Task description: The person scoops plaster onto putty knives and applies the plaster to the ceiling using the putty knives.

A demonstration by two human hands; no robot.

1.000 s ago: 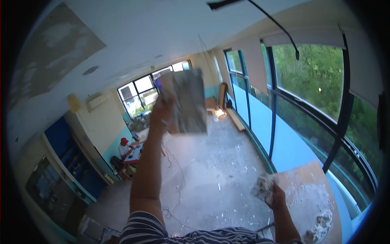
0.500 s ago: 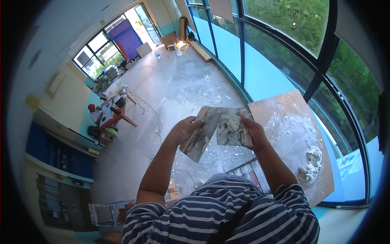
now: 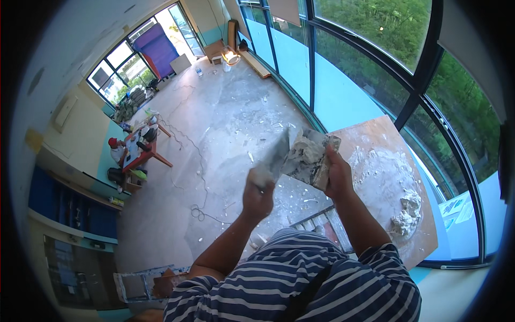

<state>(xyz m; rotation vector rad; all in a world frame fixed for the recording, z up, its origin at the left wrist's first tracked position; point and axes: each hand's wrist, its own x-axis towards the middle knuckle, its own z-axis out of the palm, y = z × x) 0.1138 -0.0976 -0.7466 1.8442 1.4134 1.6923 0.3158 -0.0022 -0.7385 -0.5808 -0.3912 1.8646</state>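
My left hand (image 3: 258,196) is closed around a wide putty knife (image 3: 276,154), smeared by motion, its blade tilted up beside the other tool. My right hand (image 3: 338,174) grips a second broad putty knife (image 3: 300,174) by its thick back edge. A lump of wet grey-white plaster (image 3: 303,150) sits on that blade. The left blade's edge is close to the lump; whether they touch I cannot tell. To the right of my right arm lies a tan board (image 3: 370,129) spread with white plaster (image 3: 405,209), heaped thicker near its right side.
Below my hands lies a dark-framed piece with pale slats (image 3: 324,222). A cable (image 3: 205,198) winds over the debris-strewn floor (image 3: 230,139). At the left a person (image 3: 116,152) sits by a red table (image 3: 153,155). Tall windows (image 3: 354,70) line the right; a lit lamp (image 3: 230,56) stands far off.
My left hand has dropped and turned, bringing its knife closer to the right-hand one. The right-hand knife has tilted, and the plaster on it stands up more.
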